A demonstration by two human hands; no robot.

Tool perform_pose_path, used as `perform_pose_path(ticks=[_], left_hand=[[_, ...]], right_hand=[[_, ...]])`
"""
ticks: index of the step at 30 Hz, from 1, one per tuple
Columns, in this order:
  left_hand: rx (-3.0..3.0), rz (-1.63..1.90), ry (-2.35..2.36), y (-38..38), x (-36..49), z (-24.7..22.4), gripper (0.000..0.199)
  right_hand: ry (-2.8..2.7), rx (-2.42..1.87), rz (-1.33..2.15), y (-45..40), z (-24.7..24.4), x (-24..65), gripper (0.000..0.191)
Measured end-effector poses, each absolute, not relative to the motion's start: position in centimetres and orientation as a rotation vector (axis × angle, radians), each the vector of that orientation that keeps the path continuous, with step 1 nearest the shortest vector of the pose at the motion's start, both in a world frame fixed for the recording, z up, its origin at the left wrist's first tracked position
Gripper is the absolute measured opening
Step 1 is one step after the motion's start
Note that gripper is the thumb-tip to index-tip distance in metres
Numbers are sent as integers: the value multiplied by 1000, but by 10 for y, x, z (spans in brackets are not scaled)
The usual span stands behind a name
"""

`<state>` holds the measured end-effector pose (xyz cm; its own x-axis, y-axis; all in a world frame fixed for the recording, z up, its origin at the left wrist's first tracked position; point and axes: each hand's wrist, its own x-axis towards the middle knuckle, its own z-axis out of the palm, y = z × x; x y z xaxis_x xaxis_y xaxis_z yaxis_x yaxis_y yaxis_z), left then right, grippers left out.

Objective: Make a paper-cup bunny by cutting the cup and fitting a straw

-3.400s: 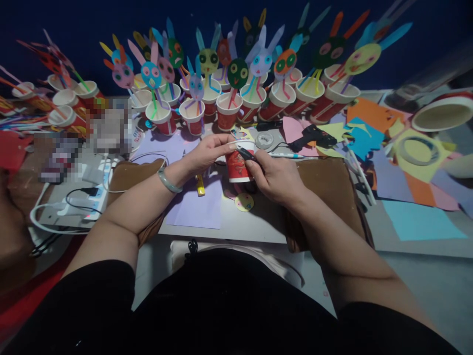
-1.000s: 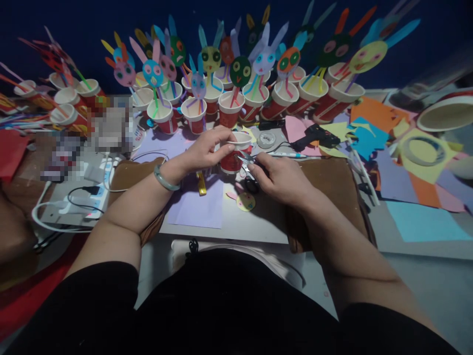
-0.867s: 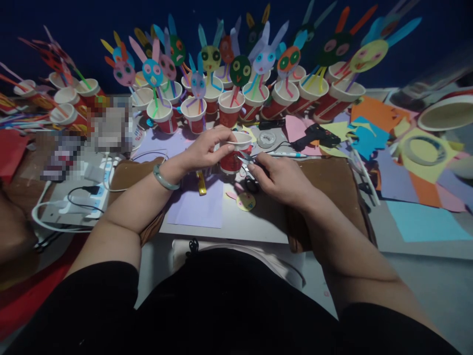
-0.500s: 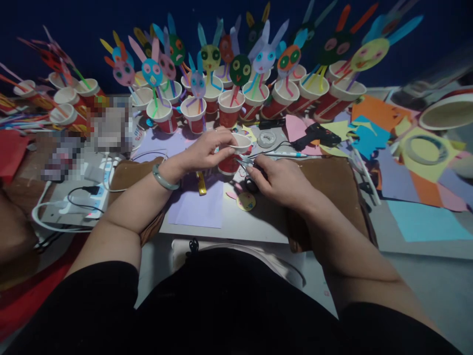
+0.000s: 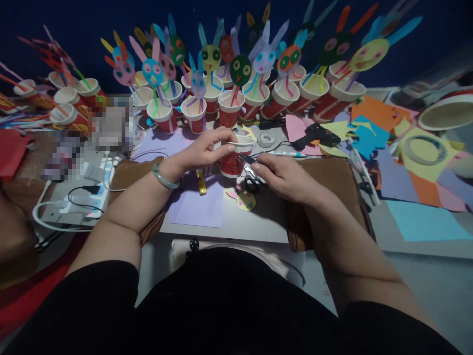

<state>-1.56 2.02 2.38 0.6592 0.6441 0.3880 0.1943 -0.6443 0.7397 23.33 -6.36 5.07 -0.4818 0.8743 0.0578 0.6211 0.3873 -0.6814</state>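
A red paper cup with a white rim stands upright at the middle of the table. My left hand, with a bracelet on its wrist, grips the cup at its rim, thumb outside and fingers at the opening. Pinched in my right hand is a small silver-and-black tool, held against or just beside the cup's right side; its exact kind is unclear. Just below lie black-handled scissors, partly covered by the tool and hand. In front of the cup lies a yellow paper rabbit face with pink ears.
Behind stand several red cups carrying paper rabbit heads on bent straws. A tape roll and a black glue gun lie beyond my right hand. Purple paper, a power strip and coloured scraps surround the work area.
The cup has shifted slightly right and now shows more of its front. The tool in my right hand has turned, its dark end now towards the cup. My left hand keeps its hold.
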Motion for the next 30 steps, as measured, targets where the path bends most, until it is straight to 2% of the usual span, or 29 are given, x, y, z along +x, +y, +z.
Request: perform_pose_path(ticks=[11, 24, 30], left_hand=[[2064, 857, 658, 18, -14, 26, 63], [2031, 870, 630, 16, -13, 29, 59], [2046, 876, 632, 16, -13, 28, 60]], right_hand=[[-2168, -1204, 835, -64, 48, 232, 40], [-2105, -1162, 854, -64, 43, 231, 48], [-2138, -1256, 734, -67, 43, 230, 39]])
